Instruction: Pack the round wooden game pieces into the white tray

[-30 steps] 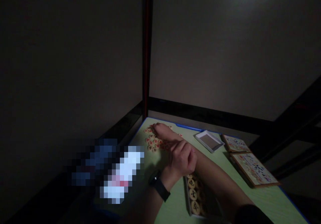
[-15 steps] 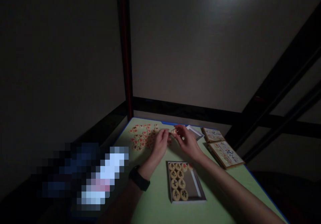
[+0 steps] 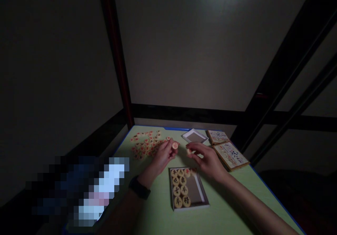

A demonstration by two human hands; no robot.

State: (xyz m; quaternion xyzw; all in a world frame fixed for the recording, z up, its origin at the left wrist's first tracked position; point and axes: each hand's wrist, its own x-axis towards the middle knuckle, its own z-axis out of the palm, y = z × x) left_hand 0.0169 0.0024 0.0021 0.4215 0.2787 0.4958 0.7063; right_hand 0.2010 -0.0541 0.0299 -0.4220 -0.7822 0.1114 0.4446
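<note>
My left hand [image 3: 163, 154], with a dark watch on its wrist, grips a round Chinese chess piece [image 3: 175, 146] whose red-marked face shows. Across a small gap, my right hand [image 3: 206, 156] pinches another pale chess piece [image 3: 188, 151] between thumb and fingers. Below both hands lies a shallow open box [image 3: 202, 204] on the green table [image 3: 147, 210]. Its left columns and top row hold several pieces, mostly black-marked, with red on at least one at the top. Many loose chess pieces [image 3: 143, 147] are spread beyond my left hand, some hidden behind it.
A white-rimmed open tray [image 3: 195, 137] lies near the table's far edge. Two printed boxes [image 3: 231, 155] sit to the right. A pixelated bright patch [image 3: 105, 189] covers the lower left. Dark walls stand behind the table.
My hands have moved apart from where they were close together, each with a chess piece. The right hand has come lower, nearer the open box. The view has shifted slightly.
</note>
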